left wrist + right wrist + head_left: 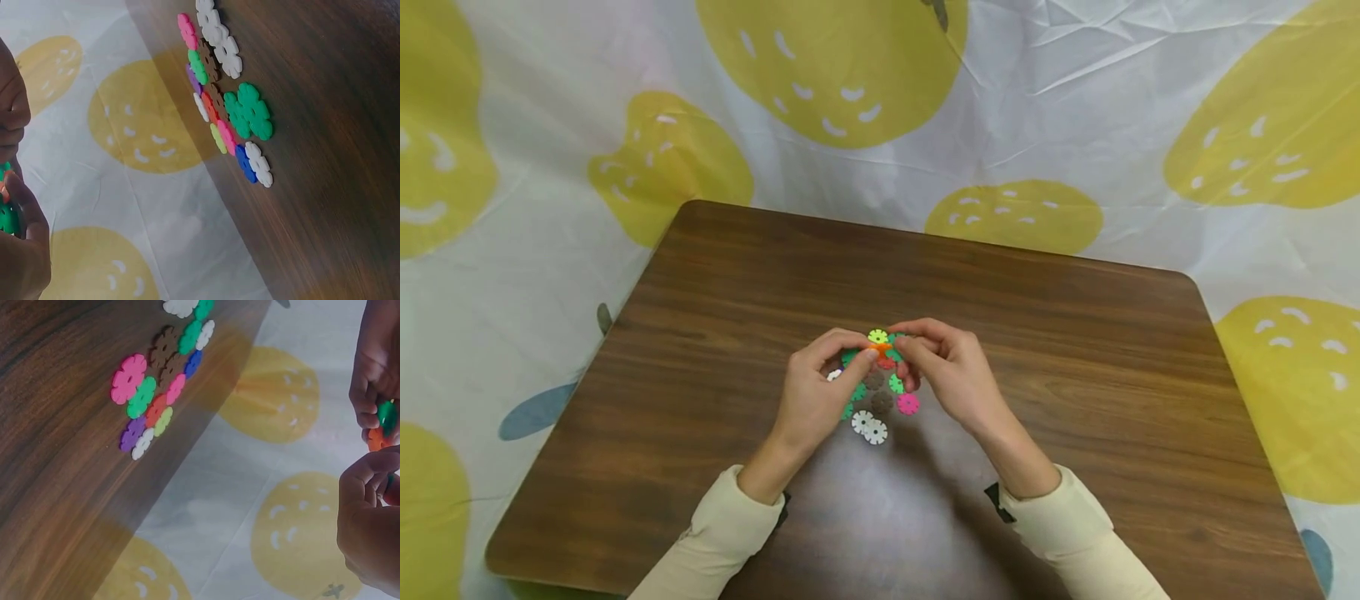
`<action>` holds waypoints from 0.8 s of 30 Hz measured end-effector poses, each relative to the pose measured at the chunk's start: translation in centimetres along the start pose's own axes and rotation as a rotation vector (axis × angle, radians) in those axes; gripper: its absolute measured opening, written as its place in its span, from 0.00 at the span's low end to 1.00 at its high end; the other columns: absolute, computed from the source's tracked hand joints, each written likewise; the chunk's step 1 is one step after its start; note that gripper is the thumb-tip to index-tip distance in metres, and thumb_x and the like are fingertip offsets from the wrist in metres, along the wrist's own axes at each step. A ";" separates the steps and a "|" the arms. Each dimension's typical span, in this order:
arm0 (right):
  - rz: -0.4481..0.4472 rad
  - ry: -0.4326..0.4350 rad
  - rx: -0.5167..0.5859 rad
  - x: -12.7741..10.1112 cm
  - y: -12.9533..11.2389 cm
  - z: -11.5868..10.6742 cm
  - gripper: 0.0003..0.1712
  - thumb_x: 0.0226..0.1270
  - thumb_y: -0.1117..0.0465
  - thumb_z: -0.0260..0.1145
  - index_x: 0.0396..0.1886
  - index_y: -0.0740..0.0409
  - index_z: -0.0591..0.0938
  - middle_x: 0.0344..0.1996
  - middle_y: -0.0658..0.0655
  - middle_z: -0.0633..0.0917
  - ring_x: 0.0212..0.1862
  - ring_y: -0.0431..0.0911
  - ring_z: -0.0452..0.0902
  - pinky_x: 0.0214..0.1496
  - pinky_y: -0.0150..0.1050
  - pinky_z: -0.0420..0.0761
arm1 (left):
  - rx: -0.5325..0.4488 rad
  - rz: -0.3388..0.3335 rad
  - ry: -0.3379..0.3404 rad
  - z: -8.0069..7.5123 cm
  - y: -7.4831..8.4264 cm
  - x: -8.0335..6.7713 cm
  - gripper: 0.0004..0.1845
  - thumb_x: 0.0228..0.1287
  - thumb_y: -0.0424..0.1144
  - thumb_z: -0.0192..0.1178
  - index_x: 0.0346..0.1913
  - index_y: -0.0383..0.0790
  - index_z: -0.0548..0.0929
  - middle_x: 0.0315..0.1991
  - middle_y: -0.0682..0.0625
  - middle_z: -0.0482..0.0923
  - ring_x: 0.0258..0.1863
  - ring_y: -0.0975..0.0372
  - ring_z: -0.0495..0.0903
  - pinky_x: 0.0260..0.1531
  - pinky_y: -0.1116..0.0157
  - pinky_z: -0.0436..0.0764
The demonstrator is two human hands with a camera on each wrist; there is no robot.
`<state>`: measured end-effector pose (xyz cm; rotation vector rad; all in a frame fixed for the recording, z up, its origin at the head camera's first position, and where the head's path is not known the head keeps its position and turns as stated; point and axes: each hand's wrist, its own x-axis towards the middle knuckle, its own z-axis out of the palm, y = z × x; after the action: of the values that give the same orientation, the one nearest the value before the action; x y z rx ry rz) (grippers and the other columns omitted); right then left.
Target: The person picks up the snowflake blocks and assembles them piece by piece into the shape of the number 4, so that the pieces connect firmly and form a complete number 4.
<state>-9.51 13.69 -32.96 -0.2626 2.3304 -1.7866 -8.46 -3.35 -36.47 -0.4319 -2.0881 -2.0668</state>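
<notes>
Small notched plastic building discs are in both hands, held up over the table. An orange disc (881,350) sits in the middle, joined to a green disc (387,415). On one side, my left hand (822,377) pinches this piece between thumb and fingers. My right hand (958,371) grips the other side, with a green disc (897,341) showing at its fingertips. Fingers cover part of the joints. Below lie loose discs: a white pair (876,432), a pink one (907,404), brown ones (882,402) and a yellow one (877,336).
A blue disc (245,164), a purple disc (132,434) and a pair of green discs (254,109) lie in the same cluster. Brown wood grain covers the table (1112,375). Behind it hangs a white cloth (865,175) with yellow fruit prints.
</notes>
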 end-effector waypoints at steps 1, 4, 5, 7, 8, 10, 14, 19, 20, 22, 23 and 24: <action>-0.001 -0.005 0.008 0.0 0.1 0.0 0.11 0.67 0.60 0.56 0.46 0.57 0.79 0.23 0.69 0.80 0.22 0.48 0.76 0.25 0.36 0.79 | 0.015 -0.001 -0.002 0.0 0.0 0.0 0.06 0.56 0.30 0.62 0.36 0.30 0.81 0.34 0.42 0.80 0.33 0.60 0.78 0.34 0.69 0.82; -0.016 -0.023 0.024 -0.1 0.4 0.1 0.11 0.67 0.61 0.56 0.47 0.57 0.78 0.22 0.67 0.80 0.23 0.54 0.75 0.25 0.36 0.80 | 0.064 -0.010 -0.005 0.1 0.1 0.0 0.06 0.55 0.31 0.63 0.36 0.32 0.81 0.34 0.44 0.80 0.33 0.62 0.78 0.34 0.68 0.82; -0.025 -0.030 0.025 0.0 0.6 0.1 0.11 0.67 0.61 0.56 0.47 0.56 0.78 0.22 0.67 0.80 0.24 0.55 0.75 0.25 0.37 0.80 | 0.081 -0.014 -0.006 0.1 0.1 0.0 0.06 0.55 0.31 0.63 0.36 0.33 0.82 0.34 0.44 0.80 0.33 0.63 0.78 0.34 0.69 0.82; -0.046 -0.044 0.021 0.1 1.2 0.1 0.12 0.68 0.59 0.55 0.48 0.54 0.78 0.23 0.65 0.80 0.25 0.57 0.74 0.26 0.39 0.80 | 0.106 -0.020 -0.003 0.1 0.1 0.0 0.06 0.55 0.31 0.63 0.36 0.33 0.82 0.34 0.44 0.81 0.32 0.63 0.78 0.33 0.69 0.81; -0.058 -0.047 0.010 0.3 1.6 0.0 0.13 0.68 0.57 0.55 0.49 0.53 0.77 0.23 0.64 0.80 0.25 0.56 0.75 0.26 0.39 0.80 | 0.112 -0.026 0.000 0.1 0.1 0.0 0.06 0.55 0.31 0.63 0.35 0.33 0.81 0.34 0.44 0.81 0.32 0.63 0.78 0.33 0.70 0.81; -0.073 -0.045 -0.017 0.6 2.6 -0.3 0.15 0.68 0.52 0.54 0.51 0.50 0.77 0.25 0.62 0.81 0.26 0.54 0.77 0.28 0.41 0.81 | 0.114 -0.032 0.007 0.0 0.1 0.0 0.06 0.55 0.32 0.63 0.35 0.33 0.81 0.33 0.44 0.81 0.32 0.63 0.78 0.32 0.71 0.80; -0.061 -0.022 -0.205 1.1 4.8 -1.1 0.19 0.67 0.44 0.52 0.51 0.46 0.77 0.31 0.56 0.84 0.31 0.47 0.80 0.33 0.41 0.82 | 0.097 -0.038 0.019 -0.3 0.1 0.0 0.06 0.55 0.31 0.63 0.35 0.32 0.81 0.33 0.43 0.80 0.33 0.62 0.78 0.32 0.72 0.80; -0.039 -0.072 -0.632 1.2 7.6 -1.8 0.19 0.62 0.48 0.60 0.50 0.49 0.79 0.35 0.48 0.83 0.36 0.41 0.79 0.38 0.36 0.80 | 0.099 -0.035 0.034 -0.6 0.0 -0.1 0.06 0.55 0.31 0.63 0.35 0.33 0.81 0.32 0.43 0.80 0.31 0.62 0.76 0.29 0.74 0.77; -0.048 -0.086 -0.693 1.2 8.1 -1.9 0.19 0.61 0.50 0.62 0.49 0.52 0.79 0.35 0.49 0.83 0.37 0.41 0.79 0.38 0.36 0.79 | 0.103 -0.031 0.037 -0.6 -0.1 -0.1 0.05 0.55 0.32 0.63 0.34 0.33 0.82 0.32 0.44 0.81 0.30 0.62 0.76 0.28 0.74 0.76; -0.056 -0.105 -0.756 1.1 9.0 -1.8 0.18 0.59 0.54 0.65 0.48 0.54 0.80 0.34 0.51 0.83 0.36 0.42 0.78 0.39 0.37 0.79 | 0.100 -0.028 0.041 -0.6 -0.5 -0.1 0.05 0.55 0.32 0.64 0.34 0.34 0.82 0.32 0.45 0.81 0.30 0.62 0.76 0.28 0.75 0.76; -0.062 -0.106 -0.771 1.1 9.4 -1.8 0.17 0.58 0.55 0.65 0.47 0.55 0.80 0.35 0.52 0.83 0.36 0.42 0.79 0.39 0.38 0.79 | 0.099 -0.026 0.042 -0.6 -0.9 -0.1 0.05 0.55 0.33 0.64 0.34 0.36 0.82 0.32 0.46 0.81 0.30 0.63 0.76 0.28 0.75 0.76; -0.068 -0.103 -0.778 1.0 9.7 -1.7 0.17 0.57 0.56 0.66 0.47 0.55 0.80 0.35 0.53 0.83 0.36 0.42 0.78 0.39 0.38 0.79 | 0.096 -0.023 0.042 -0.6 -1.3 -0.1 0.05 0.55 0.35 0.64 0.34 0.37 0.82 0.32 0.47 0.81 0.30 0.63 0.76 0.29 0.75 0.77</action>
<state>-11.16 17.50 -41.94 -0.5237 2.8420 -0.7720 -8.82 -4.00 -37.68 -0.3493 -2.1665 -1.9606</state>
